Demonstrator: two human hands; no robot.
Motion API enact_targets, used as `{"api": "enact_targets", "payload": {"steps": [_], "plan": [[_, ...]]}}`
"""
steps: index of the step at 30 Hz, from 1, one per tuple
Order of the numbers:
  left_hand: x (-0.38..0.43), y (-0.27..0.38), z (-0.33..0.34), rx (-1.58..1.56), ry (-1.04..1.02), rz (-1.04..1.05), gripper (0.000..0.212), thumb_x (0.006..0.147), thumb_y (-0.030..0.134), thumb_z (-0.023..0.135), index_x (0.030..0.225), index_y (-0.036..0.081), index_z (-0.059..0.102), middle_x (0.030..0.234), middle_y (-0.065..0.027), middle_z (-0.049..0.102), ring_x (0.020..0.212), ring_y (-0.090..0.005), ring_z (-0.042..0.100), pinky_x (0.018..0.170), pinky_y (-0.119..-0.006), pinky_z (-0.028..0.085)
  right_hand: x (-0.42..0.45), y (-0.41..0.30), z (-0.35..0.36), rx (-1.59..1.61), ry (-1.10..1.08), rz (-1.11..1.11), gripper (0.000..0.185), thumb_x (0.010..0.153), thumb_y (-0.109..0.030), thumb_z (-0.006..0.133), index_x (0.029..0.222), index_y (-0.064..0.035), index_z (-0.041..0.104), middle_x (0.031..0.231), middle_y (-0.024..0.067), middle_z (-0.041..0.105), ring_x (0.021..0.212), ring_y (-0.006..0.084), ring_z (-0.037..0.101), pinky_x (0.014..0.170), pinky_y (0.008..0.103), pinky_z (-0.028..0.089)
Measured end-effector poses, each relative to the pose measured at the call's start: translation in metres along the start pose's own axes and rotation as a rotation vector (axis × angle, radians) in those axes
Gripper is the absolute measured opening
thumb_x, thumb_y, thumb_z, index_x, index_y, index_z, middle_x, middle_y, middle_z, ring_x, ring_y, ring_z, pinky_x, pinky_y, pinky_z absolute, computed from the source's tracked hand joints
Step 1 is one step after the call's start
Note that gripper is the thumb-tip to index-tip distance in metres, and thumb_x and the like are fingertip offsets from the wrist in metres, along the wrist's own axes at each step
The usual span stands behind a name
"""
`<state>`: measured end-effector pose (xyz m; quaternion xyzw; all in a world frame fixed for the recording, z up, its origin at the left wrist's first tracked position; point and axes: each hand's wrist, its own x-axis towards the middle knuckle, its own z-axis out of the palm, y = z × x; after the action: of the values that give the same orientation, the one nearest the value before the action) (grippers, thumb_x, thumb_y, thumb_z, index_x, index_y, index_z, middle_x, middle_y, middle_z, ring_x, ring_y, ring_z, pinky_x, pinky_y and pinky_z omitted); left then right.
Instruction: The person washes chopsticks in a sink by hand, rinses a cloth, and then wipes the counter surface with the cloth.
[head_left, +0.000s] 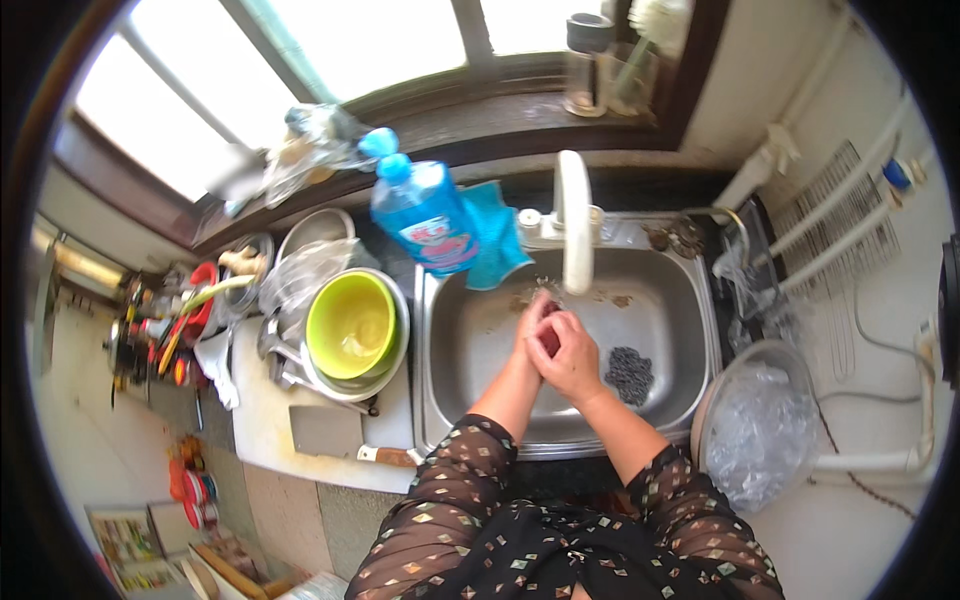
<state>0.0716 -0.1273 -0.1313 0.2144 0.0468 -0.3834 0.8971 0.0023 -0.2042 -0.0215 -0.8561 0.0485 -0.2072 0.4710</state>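
Note:
Both my hands are together over the stainless steel sink (480, 360), in front of the white faucet (576, 225). My left hand (531, 324) points towards the far side, partly covered by the other. My right hand (571, 357) is curled against it, fingers bent. A dark reddish patch shows between the palms; whether it is skin in shadow or a held thing is unclear. Small splashes of water appear just beyond the fingertips. To the right of my hands a steel wool scrubber (629, 376) lies on the basin floor. Brownish bits stick to the basin's back wall.
Left of the sink, a cleaver (327, 431) lies on a white cutting board (259, 420), near a green bowl (351, 324) nested in a larger one. A blue detergent bottle (427, 217) stands by a blue cloth (496, 232). A bag-lined bin (761, 442) is at right.

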Motion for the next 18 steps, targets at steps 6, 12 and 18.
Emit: {"api": "enact_targets", "payload": {"steps": [6,12,18], "plan": [[0.008,-0.031,0.073,-0.022,0.443,-0.002,0.018,0.077,0.024,0.047,0.071,0.008,0.052,0.069,-0.0065,0.056,0.062,-0.0209,0.054,0.058,-0.033,0.045,0.046,0.040,-0.029,-0.249,0.110,0.319,0.017,0.071,-0.023,0.053,0.078,-0.0080,0.054,0.073,0.0127,0.058,0.067,0.0312,0.055,0.059,0.0401,0.043],[-0.011,-0.020,0.053,-0.159,0.270,-0.020,0.021,0.079,0.031,0.046,0.072,0.012,0.052,0.068,-0.0040,0.055,0.062,-0.0177,0.054,0.060,-0.031,0.046,0.009,0.008,0.000,-0.239,0.031,0.116,0.014,0.071,-0.021,0.055,0.069,-0.0078,0.053,0.064,0.0108,0.055,0.060,0.0287,0.055,0.057,0.0351,0.044],[-0.002,-0.019,0.068,-0.195,0.273,0.061,0.025,0.080,0.028,0.044,0.086,0.006,0.055,0.084,-0.0090,0.058,0.073,-0.0213,0.057,0.065,-0.035,0.047,0.040,0.018,-0.015,-0.190,0.060,0.063,0.018,0.069,-0.026,0.058,0.068,-0.0086,0.053,0.069,0.0092,0.056,0.063,0.0281,0.055,0.057,0.0353,0.043]]}}
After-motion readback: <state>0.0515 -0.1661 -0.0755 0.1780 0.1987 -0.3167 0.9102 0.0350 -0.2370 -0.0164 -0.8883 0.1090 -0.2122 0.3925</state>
